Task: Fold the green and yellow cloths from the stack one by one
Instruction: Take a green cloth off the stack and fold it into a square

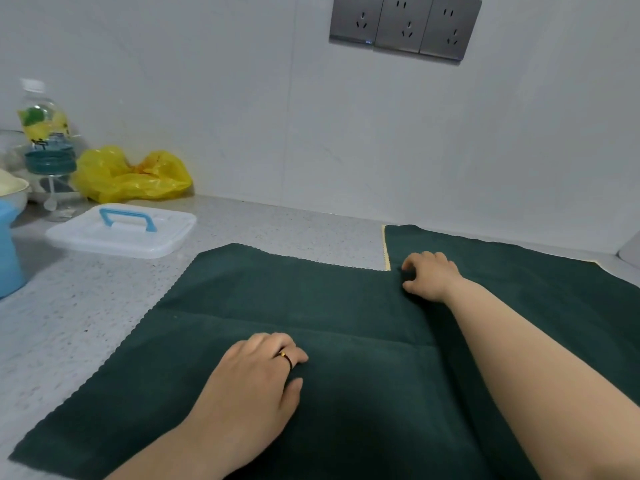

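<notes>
A dark green cloth (pixel 277 299) lies spread on the speckled counter in front of me, with a crease running across its middle. To its right lies the stack (pixel 540 278), green on top with a yellow cloth edge (pixel 385 247) showing along its left side. My left hand (pixel 258 379), wearing a ring, rests with fingers curled on the near half of the spread cloth. My right hand (pixel 429 275) pinches the green fabric where the spread cloth's far right corner meets the stack. My right forearm hides the seam between the two.
A white lid with a blue handle (pixel 121 230) lies at the left on the counter (pixel 86 306). Behind it are a yellow plastic bag (pixel 131 176), a bottle (pixel 45 133) and a blue container (pixel 7 251). Wall sockets (pixel 405 24) sit above; the wall is close behind.
</notes>
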